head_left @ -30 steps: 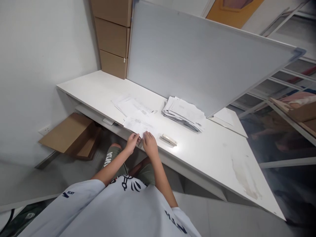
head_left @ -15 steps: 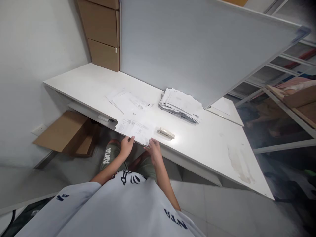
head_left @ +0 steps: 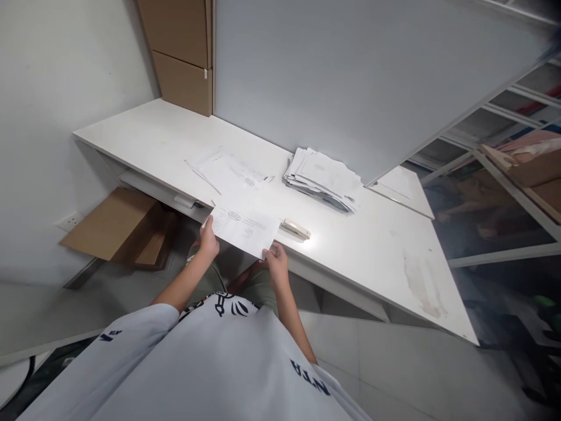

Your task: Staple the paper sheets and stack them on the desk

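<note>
A printed white paper sheet (head_left: 244, 227) is lifted over the front edge of the white desk (head_left: 359, 245). My left hand (head_left: 208, 240) grips its left edge. My right hand (head_left: 276, 260) pinches its near right corner. A beige stapler (head_left: 295, 229) lies on the desk just right of the sheet. More loose printed sheets (head_left: 230, 174) lie flat on the desk behind it. A thick, untidy stack of papers (head_left: 323, 180) sits further back to the right.
A large whiteboard (head_left: 350, 82) leans at the back of the desk. Cardboard boxes (head_left: 184, 52) are stacked in the far corner. Flattened cardboard (head_left: 118, 225) lies on the floor under the desk's left end. Metal framing (head_left: 495, 175) stands to the right.
Both hands have taken the sheet by its edges and raised it off the desk toward me; they have spread apart along it. The camera has tilted down a little.
</note>
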Demonstrator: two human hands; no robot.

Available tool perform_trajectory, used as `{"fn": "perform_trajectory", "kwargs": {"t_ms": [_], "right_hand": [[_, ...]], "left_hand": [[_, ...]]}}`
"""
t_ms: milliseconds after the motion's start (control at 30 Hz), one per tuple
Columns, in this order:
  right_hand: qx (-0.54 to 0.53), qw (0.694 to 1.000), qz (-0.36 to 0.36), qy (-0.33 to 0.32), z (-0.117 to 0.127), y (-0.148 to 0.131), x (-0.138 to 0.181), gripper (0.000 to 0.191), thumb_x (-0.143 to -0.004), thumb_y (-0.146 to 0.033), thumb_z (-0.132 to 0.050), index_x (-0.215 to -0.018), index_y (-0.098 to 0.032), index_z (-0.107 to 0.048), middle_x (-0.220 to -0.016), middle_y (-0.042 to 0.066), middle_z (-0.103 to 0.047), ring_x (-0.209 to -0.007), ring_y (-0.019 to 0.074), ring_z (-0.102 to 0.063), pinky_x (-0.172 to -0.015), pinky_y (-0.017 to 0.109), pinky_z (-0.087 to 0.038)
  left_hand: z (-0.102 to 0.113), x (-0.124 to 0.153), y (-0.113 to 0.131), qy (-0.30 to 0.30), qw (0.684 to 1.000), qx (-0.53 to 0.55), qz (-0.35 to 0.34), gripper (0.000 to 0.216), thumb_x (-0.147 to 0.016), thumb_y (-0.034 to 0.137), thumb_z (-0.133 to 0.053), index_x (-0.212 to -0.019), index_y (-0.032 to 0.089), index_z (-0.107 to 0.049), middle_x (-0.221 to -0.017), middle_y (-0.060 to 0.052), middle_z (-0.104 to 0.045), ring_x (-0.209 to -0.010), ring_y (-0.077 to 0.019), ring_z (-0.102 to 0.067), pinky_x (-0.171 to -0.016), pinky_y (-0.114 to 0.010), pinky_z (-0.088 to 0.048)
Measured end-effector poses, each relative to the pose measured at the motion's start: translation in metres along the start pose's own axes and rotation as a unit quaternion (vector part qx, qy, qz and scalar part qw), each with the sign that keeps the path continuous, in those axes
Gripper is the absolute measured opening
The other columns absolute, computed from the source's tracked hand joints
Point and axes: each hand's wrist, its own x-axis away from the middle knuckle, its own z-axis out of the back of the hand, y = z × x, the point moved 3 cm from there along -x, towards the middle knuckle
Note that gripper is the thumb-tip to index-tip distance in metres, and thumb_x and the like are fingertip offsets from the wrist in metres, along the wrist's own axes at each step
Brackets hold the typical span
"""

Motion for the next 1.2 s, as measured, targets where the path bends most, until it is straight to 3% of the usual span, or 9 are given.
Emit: {"fn": "perform_trajectory", "kwargs": {"t_ms": [100, 200, 400, 633, 733, 867, 1000, 1200], "right_hand": [[-0.001, 1.000, 0.014, 0.018, 0.013, 0.000, 0.005, 0.037, -0.059, -0.038, -0.071, -0.088, -0.022, -0.055, -0.065, -0.005, -0.061, -0.059, 0.0128, -0.056, -0.050, 0.025, -0.049], [-0.017, 0.999, 0.013, 0.031, 0.022, 0.004, 0.010, 0.038, -0.059, -0.038, -0.071, -0.090, -0.022, -0.056, -0.069, -0.003, -0.063, -0.063, 0.0140, -0.058, -0.052, 0.025, -0.049], [-0.050, 0.999, -0.004, 0.018, 0.021, 0.010, 0.019, 0.036, -0.062, -0.036, -0.071, -0.092, -0.021, -0.060, -0.074, -0.002, -0.064, -0.064, 0.0135, -0.058, -0.056, 0.026, -0.049], [-0.098, 0.994, -0.009, 0.049, 0.021, 0.000, 0.012, 0.037, -0.058, -0.034, -0.072, -0.090, -0.020, -0.061, -0.075, -0.002, -0.064, -0.065, 0.0133, -0.057, -0.054, 0.026, -0.048], [-0.105, 0.993, 0.000, 0.054, 0.021, -0.007, 0.003, 0.037, -0.057, -0.035, -0.072, -0.089, -0.020, -0.061, -0.072, -0.003, -0.063, -0.064, 0.0131, -0.057, -0.054, 0.025, -0.047], [-0.100, 0.993, 0.024, 0.063, 0.022, -0.015, -0.005, 0.038, -0.057, -0.037, -0.071, -0.090, -0.020, -0.060, -0.070, -0.003, -0.062, -0.063, 0.0128, -0.056, -0.053, 0.025, -0.047], [-0.061, 0.994, 0.068, 0.060, 0.028, -0.021, -0.011, 0.038, -0.060, -0.038, -0.068, -0.091, -0.020, -0.058, -0.066, -0.005, -0.060, -0.059, 0.0116, -0.053, -0.053, 0.025, -0.048], [-0.035, 0.997, 0.057, 0.047, 0.037, -0.020, -0.020, 0.043, -0.058, -0.037, -0.067, -0.096, -0.021, -0.054, -0.067, -0.005, -0.061, -0.060, 0.0126, -0.057, -0.052, 0.027, -0.051]], "left_hand": [[0.000, -0.019, 0.018, 0.003, 0.999, -0.043, -0.021, 0.019, -0.076, 0.034, -0.069, -0.086, 0.018, -0.064, -0.088, -0.006, -0.070, -0.081, -0.0167, -0.068, -0.067, -0.026, -0.053], [-0.002, -0.032, 0.029, -0.022, 0.992, -0.126, 0.003, 0.024, -0.073, 0.036, -0.072, -0.084, 0.019, -0.060, -0.084, -0.003, -0.067, -0.071, -0.0135, -0.065, -0.058, -0.023, -0.049], [-0.008, -0.042, 0.028, -0.031, 0.976, -0.216, 0.017, 0.036, -0.064, 0.037, -0.083, -0.074, 0.018, -0.055, -0.064, 0.001, -0.059, -0.058, -0.0124, -0.057, -0.051, -0.022, -0.043], [-0.009, -0.056, 0.052, 0.027, 0.970, -0.232, -0.066, 0.012, -0.084, 0.020, -0.061, -0.078, 0.017, -0.052, -0.069, 0.002, -0.058, -0.059, -0.0079, -0.052, -0.052, -0.019, -0.037], [-0.013, -0.062, 0.062, 0.025, 0.961, -0.261, -0.084, 0.018, -0.088, 0.023, -0.060, -0.074, 0.017, -0.050, -0.065, 0.002, -0.055, -0.056, -0.0078, -0.049, -0.050, -0.021, -0.034], [-0.018, -0.054, 0.046, -0.022, 0.938, -0.333, -0.093, 0.038, -0.088, 0.038, -0.064, -0.061, 0.017, -0.050, -0.053, 0.001, -0.049, -0.051, -0.0098, -0.045, -0.048, -0.024, -0.028], [-0.019, -0.037, 0.020, -0.042, 0.921, -0.369, -0.118, 0.049, -0.082, 0.041, -0.069, -0.048, 0.018, -0.042, -0.047, 0.003, -0.040, -0.050, -0.0089, -0.036, -0.048, -0.024, -0.024], [-0.017, -0.030, 0.020, -0.010, 0.944, -0.295, -0.150, 0.048, -0.078, 0.034, -0.069, -0.049, 0.019, -0.034, -0.049, 0.006, -0.033, -0.050, -0.0074, -0.032, -0.047, -0.022, -0.024]]}}
